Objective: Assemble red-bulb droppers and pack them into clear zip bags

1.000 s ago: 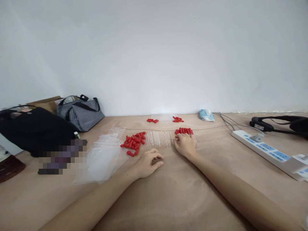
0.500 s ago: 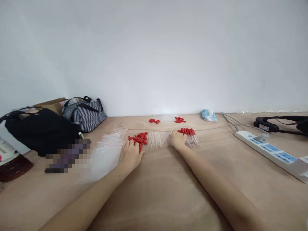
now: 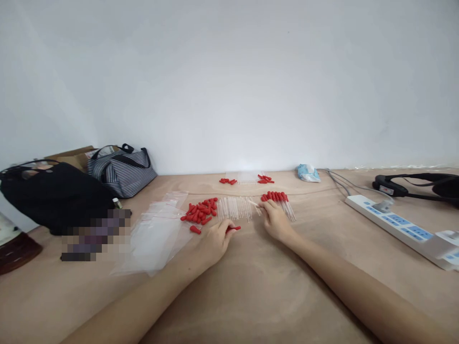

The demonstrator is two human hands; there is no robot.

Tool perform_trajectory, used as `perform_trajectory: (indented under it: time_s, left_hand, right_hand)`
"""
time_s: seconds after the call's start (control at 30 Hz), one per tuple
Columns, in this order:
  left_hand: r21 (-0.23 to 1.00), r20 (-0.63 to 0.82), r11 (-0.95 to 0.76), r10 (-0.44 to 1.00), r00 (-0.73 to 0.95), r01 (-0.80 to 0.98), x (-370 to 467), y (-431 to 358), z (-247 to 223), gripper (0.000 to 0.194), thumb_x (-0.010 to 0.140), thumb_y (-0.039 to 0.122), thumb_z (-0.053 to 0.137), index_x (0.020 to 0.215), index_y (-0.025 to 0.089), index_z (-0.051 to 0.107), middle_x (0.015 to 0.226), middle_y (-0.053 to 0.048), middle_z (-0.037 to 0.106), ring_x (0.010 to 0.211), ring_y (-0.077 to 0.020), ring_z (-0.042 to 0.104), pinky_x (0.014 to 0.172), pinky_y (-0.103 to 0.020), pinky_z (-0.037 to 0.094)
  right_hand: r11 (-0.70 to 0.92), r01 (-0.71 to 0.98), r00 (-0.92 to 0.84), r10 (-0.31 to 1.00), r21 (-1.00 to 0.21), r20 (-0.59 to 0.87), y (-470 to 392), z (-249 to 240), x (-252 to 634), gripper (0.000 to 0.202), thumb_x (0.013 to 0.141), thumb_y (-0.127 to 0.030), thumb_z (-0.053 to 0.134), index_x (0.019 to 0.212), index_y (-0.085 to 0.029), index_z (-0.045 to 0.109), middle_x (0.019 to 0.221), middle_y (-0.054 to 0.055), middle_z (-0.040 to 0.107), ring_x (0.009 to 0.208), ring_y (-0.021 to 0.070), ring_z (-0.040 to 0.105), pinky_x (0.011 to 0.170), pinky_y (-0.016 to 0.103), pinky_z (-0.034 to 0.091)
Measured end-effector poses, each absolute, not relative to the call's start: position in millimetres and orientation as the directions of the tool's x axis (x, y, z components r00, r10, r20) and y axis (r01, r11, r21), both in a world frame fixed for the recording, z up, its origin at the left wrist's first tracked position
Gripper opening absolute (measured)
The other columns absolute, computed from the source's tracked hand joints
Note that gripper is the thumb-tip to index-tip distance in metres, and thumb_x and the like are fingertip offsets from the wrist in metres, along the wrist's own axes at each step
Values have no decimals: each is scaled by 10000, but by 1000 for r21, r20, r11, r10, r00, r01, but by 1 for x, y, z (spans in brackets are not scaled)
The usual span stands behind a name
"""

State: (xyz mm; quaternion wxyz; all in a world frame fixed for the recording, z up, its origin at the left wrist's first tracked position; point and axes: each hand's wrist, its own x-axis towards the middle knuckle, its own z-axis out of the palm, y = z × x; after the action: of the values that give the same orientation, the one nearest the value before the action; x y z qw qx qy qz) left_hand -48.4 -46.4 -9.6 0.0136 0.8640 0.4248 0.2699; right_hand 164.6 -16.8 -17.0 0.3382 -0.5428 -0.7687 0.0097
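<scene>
Head view: tabletop point(image 3: 265, 286) is running back to the wall point(image 3: 229, 86), its far edge meeting it behind everything. Plain wood is showing between the forearms and from the right hand across to the power strip point(image 3: 405, 227). Left side is tighter: zip bags point(image 3: 154, 234) are lying overlapped beside the left forearm, black bag point(image 3: 60, 198) and striped bag point(image 3: 125, 172) sitting beyond.

Left hand point(image 3: 218, 239) is pinching a red bulb point(image 3: 235, 228), low in front of the tube row point(image 3: 234, 208). Right hand point(image 3: 276, 220) is pinching a clear tube point(image 3: 254, 203) at that row's right end. Bulb and tube are staying apart. Loose bulb pile point(image 3: 199, 211) is lying left of the row; bulb-topped tubes point(image 3: 278, 196) are lying right, just beyond the right hand.

Containers: zip bags are looking flat (can't make out contents). Jar point(image 3: 17, 253) at far left is showing dark red low down. Blue packet point(image 3: 307, 173) is sitting near the wall, white tissue poking out.
</scene>
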Motion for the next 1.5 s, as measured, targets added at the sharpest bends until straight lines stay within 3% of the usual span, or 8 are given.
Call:
perform_trajectory:
  time_s: [0.13,0.27,0.5,0.7,0.87,1.17,1.5]
  left_hand:
    - [370,407,-708,706,579,602,-44,-47,-11,204,877,160,372,998,184,534,907,-40,568,831,-161,547,733,-276,443]
    - [393,382,-717,697,607,575,-43,-50,-5,220,880,161,367,904,175,586,832,-32,534,767,-139,533,715,-251,442]
    - [431,420,-729,683,597,532,-43,-50,-6,172,868,159,398,885,164,569,857,-35,563,785,-138,538,729,-253,433]
    - [460,460,-726,687,563,511,-43,-49,-7,122,846,191,451,813,164,565,759,-17,596,680,-132,544,630,-243,429]
    - [434,512,-763,647,566,480,-44,-52,-8,157,853,199,436,774,160,566,732,-24,577,675,-133,537,626,-245,427]
    - [296,432,-809,588,684,508,-45,-53,-11,166,855,195,406,787,162,554,759,-43,564,736,-163,518,680,-282,427]
    - [274,399,-813,583,708,514,-41,-57,-3,185,841,196,403,726,165,545,713,-39,558,684,-162,505,648,-284,424]
  right_hand:
    - [577,723,-331,772,-380,542,-48,-29,182,179,842,-142,345,856,-172,521,835,63,581,752,169,528,691,299,364]
    - [613,705,-415,764,-356,495,-62,-28,179,146,858,-189,373,821,-175,514,750,26,563,695,146,511,698,304,338]
    - [661,681,-455,719,-315,525,-60,-30,165,169,867,-184,369,856,-177,537,768,24,575,705,133,493,701,293,298]
    - [696,665,-492,681,-271,543,-63,-28,163,177,867,-202,383,836,-174,555,753,21,586,676,120,489,697,288,270]
    - [734,625,-535,650,-264,540,-60,-25,165,177,862,-205,402,857,-195,579,730,-3,593,631,100,483,687,285,244]
    - [765,644,-629,531,-2,567,-61,-20,166,248,831,-138,368,750,-173,601,681,2,563,550,92,395,659,309,202]
    - [762,637,-589,578,-117,564,-64,-25,155,242,847,-166,373,776,-168,604,675,21,556,590,112,417,638,290,225]
